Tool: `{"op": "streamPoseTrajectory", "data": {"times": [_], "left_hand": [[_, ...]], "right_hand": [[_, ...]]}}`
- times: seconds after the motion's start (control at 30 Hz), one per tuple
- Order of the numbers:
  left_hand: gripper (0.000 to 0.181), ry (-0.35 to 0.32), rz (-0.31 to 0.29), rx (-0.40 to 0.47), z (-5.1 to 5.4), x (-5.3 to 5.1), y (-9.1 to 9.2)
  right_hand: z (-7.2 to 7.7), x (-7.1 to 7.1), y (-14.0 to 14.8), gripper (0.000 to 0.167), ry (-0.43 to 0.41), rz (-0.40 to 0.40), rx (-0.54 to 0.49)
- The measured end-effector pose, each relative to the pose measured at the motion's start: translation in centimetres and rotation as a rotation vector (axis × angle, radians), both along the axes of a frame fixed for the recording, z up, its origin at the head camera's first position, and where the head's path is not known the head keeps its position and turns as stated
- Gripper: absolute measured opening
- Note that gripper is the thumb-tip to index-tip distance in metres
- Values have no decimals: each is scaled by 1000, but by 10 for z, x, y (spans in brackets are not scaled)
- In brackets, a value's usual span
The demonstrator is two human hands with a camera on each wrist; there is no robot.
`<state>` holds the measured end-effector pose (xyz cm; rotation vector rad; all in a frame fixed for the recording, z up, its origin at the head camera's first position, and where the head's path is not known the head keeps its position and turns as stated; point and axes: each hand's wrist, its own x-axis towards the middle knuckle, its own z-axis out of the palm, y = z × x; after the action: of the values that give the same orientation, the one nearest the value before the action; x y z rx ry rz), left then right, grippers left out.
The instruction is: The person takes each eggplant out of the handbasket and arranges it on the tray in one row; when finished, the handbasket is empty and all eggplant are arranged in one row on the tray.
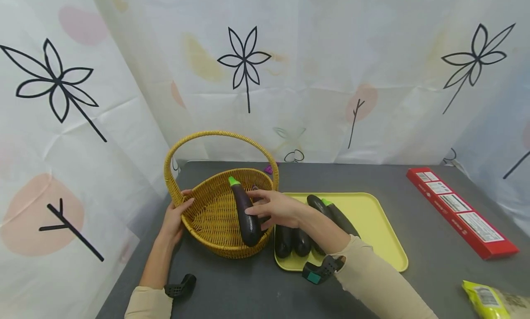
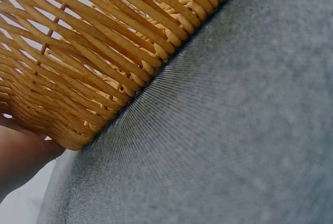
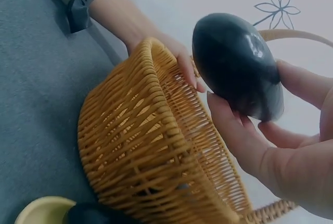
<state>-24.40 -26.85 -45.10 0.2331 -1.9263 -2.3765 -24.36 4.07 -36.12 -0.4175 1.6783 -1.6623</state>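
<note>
My right hand (image 1: 275, 208) grips a dark purple eggplant (image 1: 244, 215) with a green stem end, held tilted above the wicker basket (image 1: 211, 213). In the right wrist view, the fingers and thumb close round the eggplant (image 3: 234, 65), its rounded end toward the camera. My left hand (image 1: 175, 217) holds the basket's left rim near the base of the arched handle, thumb on the inside. Through the weave in the left wrist view, a dark patch shows inside the basket (image 2: 104, 41). Behind my right hand, another dark purple shape is partly hidden at the basket's right side.
A yellow tray (image 1: 372, 227) right of the basket carries several eggplants (image 1: 283, 241), partly covered by my right forearm. Farther right lies a long red box (image 1: 461, 213). A yellow packet (image 1: 488, 300) is at the near right corner. White patterned cloth (image 1: 314, 79) hangs behind the grey table.
</note>
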Motion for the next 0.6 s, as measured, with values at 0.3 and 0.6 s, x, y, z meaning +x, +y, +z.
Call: {"op": "streamPoseTrajectory", "data": {"times": [0.3,0.6], "left_hand": [[34,8,-2,-2,1,0,0],[35,9,-4,0,0,0,0]], "right_hand": [[-2,12,37,68,39,37,5],[-8,15,78,73,69,113,-5]]}}
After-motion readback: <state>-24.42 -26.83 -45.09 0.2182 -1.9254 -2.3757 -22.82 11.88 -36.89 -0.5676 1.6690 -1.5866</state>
